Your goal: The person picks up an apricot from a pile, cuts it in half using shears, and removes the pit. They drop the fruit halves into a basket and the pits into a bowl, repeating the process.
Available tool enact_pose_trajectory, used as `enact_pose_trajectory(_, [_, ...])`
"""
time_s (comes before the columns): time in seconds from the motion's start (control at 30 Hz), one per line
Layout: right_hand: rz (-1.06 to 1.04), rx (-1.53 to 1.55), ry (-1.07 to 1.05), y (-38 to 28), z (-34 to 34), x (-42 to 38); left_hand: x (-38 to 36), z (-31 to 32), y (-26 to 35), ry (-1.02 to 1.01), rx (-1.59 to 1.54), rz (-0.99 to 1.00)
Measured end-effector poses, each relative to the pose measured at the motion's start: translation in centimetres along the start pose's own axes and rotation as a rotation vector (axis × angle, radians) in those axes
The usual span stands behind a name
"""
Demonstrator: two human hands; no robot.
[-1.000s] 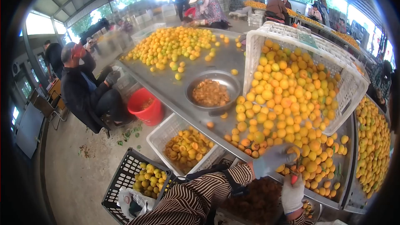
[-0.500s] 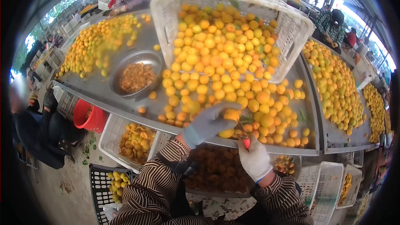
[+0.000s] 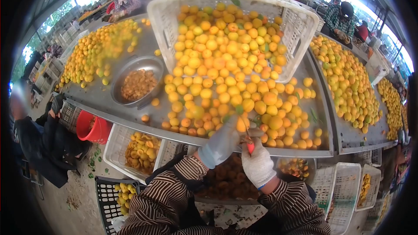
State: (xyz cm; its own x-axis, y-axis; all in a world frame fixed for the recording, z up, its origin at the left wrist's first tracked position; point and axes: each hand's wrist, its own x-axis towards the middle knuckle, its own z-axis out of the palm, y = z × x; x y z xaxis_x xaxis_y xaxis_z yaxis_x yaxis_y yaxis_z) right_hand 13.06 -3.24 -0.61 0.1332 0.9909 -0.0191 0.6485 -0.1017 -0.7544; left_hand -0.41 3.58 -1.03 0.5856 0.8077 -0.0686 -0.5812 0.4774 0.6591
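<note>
My left hand [image 3: 220, 144], in a grey glove, is closed around an apricot [image 3: 242, 125] above the table's front edge. In a white knitted glove, my right hand [image 3: 257, 165] grips a small knife with a red handle [image 3: 250, 148]. Its blade points up against or close beside the apricot; the exact contact is too small to tell. Just beyond both hands, loose apricots [image 3: 222, 89] spill from a tipped white plastic crate [image 3: 300, 26] onto the metal table [image 3: 126, 119].
A metal bowl [image 3: 114, 88] of apricot pits stands at left. Below are a white crate of split apricots [image 3: 143, 150], a red bucket [image 3: 93, 126] and a black crate [image 3: 104, 200]. One person [image 3: 39, 139] sits at left; others work across the table.
Both hands have drawn closer together, and the knife now meets the left hand's apricot. The left hand has turned and lowered slightly. The view has shifted a little.
</note>
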Motion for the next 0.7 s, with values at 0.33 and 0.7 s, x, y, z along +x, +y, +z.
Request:
enact_pose_trajectory(0.33, [-0.044, 0.623, -0.033, 0.2, -3.0, 1.2, -0.7, -1.0, 2.9, 0.065, 0.444, 0.052])
enact_pose_trajectory(0.7, [-0.252, 0.722, -0.138, -1.0, -2.9, 1.2, -2.0, 4.1, 3.3, 0.131, 0.784, -0.18])
